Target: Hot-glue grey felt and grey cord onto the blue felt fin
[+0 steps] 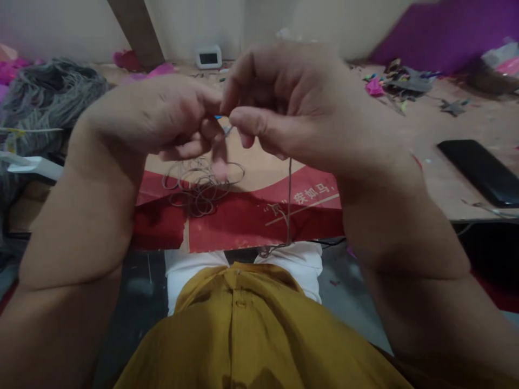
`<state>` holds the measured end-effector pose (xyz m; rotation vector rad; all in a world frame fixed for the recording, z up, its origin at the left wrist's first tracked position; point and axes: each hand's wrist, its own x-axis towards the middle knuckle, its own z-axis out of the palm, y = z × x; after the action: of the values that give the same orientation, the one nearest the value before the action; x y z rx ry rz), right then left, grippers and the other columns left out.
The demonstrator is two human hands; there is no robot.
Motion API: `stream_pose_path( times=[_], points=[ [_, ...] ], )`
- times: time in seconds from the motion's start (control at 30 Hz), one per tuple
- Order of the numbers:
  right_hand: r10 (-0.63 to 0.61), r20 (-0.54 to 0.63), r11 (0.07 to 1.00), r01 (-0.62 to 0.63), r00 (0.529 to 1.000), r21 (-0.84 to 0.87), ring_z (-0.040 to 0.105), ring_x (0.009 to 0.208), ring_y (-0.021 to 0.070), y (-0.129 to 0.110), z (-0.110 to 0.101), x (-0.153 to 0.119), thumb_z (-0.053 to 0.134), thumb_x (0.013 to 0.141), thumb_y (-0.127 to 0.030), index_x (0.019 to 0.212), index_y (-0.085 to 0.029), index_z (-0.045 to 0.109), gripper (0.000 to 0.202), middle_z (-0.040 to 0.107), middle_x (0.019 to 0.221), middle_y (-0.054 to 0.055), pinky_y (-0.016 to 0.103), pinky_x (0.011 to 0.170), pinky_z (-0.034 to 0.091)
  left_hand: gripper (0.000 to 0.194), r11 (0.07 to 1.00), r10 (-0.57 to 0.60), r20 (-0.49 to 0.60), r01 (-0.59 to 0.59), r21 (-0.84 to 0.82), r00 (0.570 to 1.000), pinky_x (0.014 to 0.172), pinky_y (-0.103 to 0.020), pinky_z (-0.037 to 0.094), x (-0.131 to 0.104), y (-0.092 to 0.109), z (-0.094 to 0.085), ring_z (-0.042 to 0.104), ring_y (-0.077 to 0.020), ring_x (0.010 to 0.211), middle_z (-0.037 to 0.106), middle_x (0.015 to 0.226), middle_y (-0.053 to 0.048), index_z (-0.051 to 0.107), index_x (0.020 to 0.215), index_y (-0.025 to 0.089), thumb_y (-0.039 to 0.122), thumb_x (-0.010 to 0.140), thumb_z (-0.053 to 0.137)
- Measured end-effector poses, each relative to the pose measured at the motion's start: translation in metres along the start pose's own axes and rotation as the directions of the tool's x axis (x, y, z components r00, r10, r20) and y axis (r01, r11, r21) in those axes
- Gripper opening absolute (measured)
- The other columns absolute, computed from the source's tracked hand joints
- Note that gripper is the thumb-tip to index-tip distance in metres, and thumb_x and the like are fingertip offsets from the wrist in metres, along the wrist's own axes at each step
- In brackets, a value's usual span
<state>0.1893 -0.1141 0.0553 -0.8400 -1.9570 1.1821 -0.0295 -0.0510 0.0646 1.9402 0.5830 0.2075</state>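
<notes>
Above a red and tan printed board (243,229), my two hands meet at the fingertips. My left hand (174,116) is closed in a pinch at a thin grey cord (229,130), with a small blue bit showing between the hands. Thumb and forefinger of my right hand (292,102) pinch at the same spot. From under the right hand a strand of cord (290,189) hangs down past the board's front edge to my lap. Loose loops of grey cord (198,186) lie on the board below my left hand. The exact pinch point is partly hidden by the fingers.
A large bundle of grey cord (52,94) lies at the left, near a white plastic piece (38,166). A small white clock-like device (208,57) stands at the back. To the right are a black phone (480,170), a grey star-shaped piece (454,107) and pink scraps (375,86).
</notes>
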Motion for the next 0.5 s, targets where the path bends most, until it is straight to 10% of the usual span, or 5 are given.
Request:
stream_pose_path(
  times=[0.1,0.33,0.5],
  points=[
    [-0.100,0.006,0.991,0.100,0.995,-0.086,0.059,0.064,0.0045,-0.005,0.001,0.010,0.061,0.090,-0.018,0.089,-0.022,0.058,0.005,0.063,0.072,-0.006,0.013,0.045,0.041,0.039,0.995,0.066,0.013,-0.065,-0.070,0.998,0.032,-0.013,0.021,-0.001,-0.010,0.000,0.034,-0.0023,0.031,0.045,0.042,0.005,0.069,0.074,0.012,0.049,0.082,0.062],
    [0.026,0.060,0.998,-0.029,0.998,0.050,0.051,0.054,0.0045,-0.017,0.010,-0.019,0.060,0.090,-0.019,0.108,-0.023,0.055,0.019,0.056,0.069,-0.007,0.015,0.044,0.040,0.034,0.971,0.130,-0.204,-0.167,-0.173,0.970,0.034,-0.013,0.018,0.000,-0.018,-0.006,0.029,-0.0013,0.030,0.038,0.037,0.006,0.068,0.070,0.011,0.038,0.088,0.059],
    [0.165,0.090,0.961,-0.181,0.982,0.207,0.051,0.051,0.0063,-0.018,0.027,-0.068,0.047,0.096,-0.016,0.140,-0.026,0.031,0.048,0.059,0.071,-0.006,0.016,0.044,0.044,0.027,0.852,0.186,-0.573,-0.422,-0.310,0.798,0.033,-0.016,0.008,0.011,-0.021,-0.006,0.017,-0.0006,0.035,0.043,0.051,0.007,0.055,0.071,0.017,0.030,0.094,0.051]
  ],
)
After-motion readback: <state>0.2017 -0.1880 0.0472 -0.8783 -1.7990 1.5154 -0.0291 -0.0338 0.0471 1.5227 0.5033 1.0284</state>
